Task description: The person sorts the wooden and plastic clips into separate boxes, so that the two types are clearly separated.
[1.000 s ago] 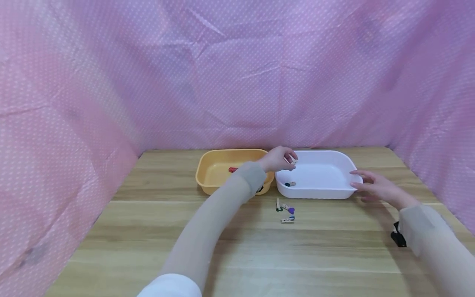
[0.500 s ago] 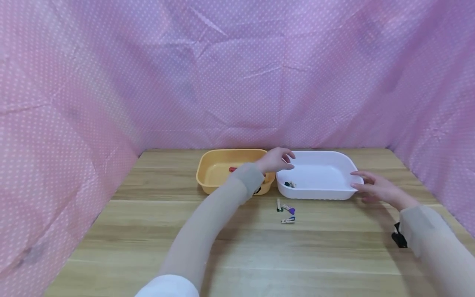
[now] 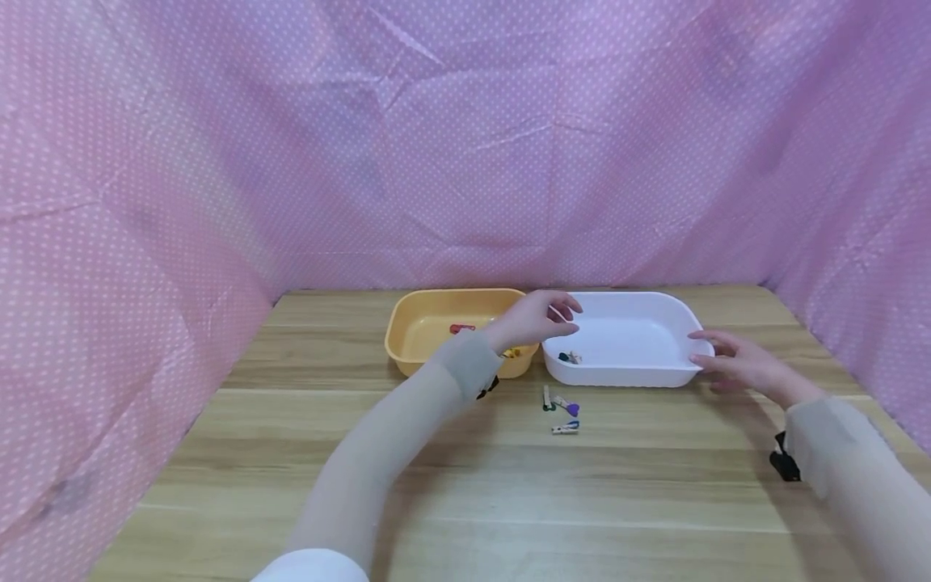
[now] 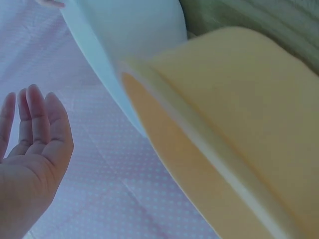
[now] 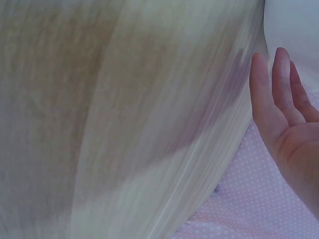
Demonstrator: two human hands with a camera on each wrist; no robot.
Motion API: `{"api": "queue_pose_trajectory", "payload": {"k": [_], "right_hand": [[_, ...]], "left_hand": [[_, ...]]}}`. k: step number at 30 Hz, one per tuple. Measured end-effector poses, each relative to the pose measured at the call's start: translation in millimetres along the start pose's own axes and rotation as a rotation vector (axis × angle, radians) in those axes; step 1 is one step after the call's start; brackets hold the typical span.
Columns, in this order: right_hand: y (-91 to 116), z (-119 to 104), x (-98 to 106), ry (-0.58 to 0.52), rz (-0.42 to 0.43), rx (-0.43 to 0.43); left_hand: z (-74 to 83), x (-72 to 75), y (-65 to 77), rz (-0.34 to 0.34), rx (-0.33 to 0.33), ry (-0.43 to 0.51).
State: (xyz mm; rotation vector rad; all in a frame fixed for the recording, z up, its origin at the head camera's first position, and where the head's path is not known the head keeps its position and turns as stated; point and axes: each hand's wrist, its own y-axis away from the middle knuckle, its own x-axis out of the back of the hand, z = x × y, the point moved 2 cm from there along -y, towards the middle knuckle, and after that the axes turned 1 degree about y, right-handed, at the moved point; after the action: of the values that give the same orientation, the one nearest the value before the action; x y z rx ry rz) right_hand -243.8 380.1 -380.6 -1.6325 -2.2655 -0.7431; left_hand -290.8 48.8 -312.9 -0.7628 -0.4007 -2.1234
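My left hand [image 3: 537, 317] hovers over the adjoining rims of the yellow tray [image 3: 407, 368] and the white tray [image 3: 618, 377], fingers loosely bent with nothing between them. In the left wrist view its fingers [image 4: 37, 119] are extended. My right hand [image 3: 749, 368] has relaxed fingers at the right rim of the white tray. Small wooden clothespins [image 3: 570, 357] with dark green ends lie in the white tray's near-left corner. On the table in front are a green-ended clothespin [image 3: 548, 398], one with a purple heart [image 3: 572, 410] and a blue-ended one [image 3: 565, 428].
Inside the yellow tray are a red clothespin [image 3: 461, 329] and yellow ones [image 3: 512, 353], partly hidden by the left arm. Both trays stand side by side on a wooden table [image 3: 291, 453]. A pink dotted cloth [image 3: 465, 162] hangs behind and at the sides.
My left hand let go of a small clothespin, which now lies in the white tray beside another. The left wrist then shifted slightly back and left; my right hand stayed at the rim.
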Motion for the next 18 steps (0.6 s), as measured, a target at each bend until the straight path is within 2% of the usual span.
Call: {"api": "queue_pose_trajectory", "payload": {"k": [6,18], "right_hand": [[0.1,0.2,0.3,0.003,0.005,0.002],[-1.1,1.8,-0.4,-0.002,0.007,0.009]], "left_hand": [[2.7,-1.5,9.2,0.012,-0.039,-0.033],[-7.1,-6.3,27.0,0.038,-0.072,0.034]]}}
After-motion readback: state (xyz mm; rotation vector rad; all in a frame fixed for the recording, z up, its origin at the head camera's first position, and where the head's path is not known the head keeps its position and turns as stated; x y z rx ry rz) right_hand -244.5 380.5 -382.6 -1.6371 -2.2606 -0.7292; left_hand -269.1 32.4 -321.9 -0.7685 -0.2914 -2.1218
